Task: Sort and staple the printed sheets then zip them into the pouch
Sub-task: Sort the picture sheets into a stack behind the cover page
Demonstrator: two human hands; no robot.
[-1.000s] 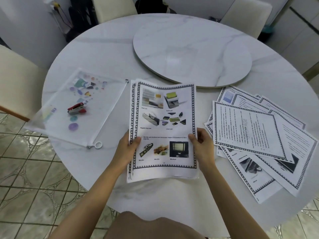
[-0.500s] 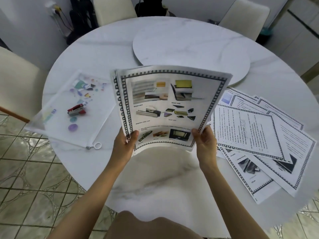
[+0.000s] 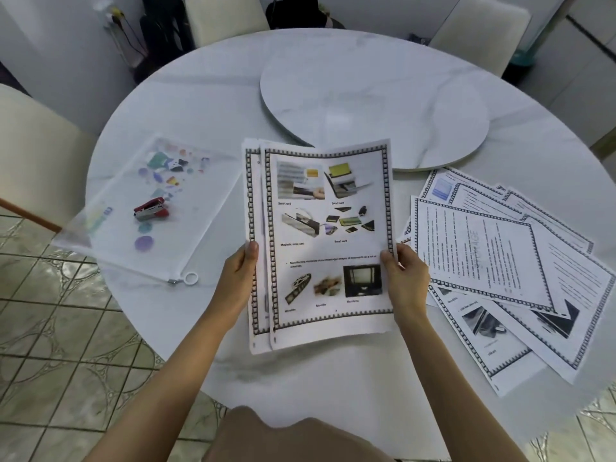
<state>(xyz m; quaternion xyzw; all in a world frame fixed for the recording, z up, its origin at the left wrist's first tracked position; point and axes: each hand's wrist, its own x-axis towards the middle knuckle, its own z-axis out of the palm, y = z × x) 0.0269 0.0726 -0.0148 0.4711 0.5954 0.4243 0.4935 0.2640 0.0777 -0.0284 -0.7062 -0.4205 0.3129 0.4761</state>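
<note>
Bottom centre of the frame: beige garment (image 3: 283,438) of the person, both bare forearms reaching up from it.

Lower half: round white marble table (image 3: 333,388), its near rim over a patterned tile floor (image 3: 60,328).

Centre, left of the paper: left hand (image 3: 238,278), fingers curled under and thumb on top, gripping the left edge of the held stack.

Centre, right of the paper: right hand (image 3: 405,278), same grip on the right edge.

Centre: held stack (image 3: 320,235) of printed sheets, portrait, black patterned border. The top page shows colour photos with captions. The sheets are fanned unevenly at the left edge. Whether the stack rests on the table cannot be told.

Right: loose sheets (image 3: 500,261), overlapping and skewed, flat on the table, just beside the right hand.

Left: translucent pouch (image 3: 186,208) with coloured prints, lying flat and overhanging the table's left rim. Its white ring pull (image 3: 190,279) is at the lower corner.

On the pouch: red stapler (image 3: 150,210). Whether it lies on top or inside cannot be told.

Upper centre: round marble turntable (image 3: 373,111); its near rim lies behind the stack's top.

Top edge: cream chairs (image 3: 480,31).
</note>
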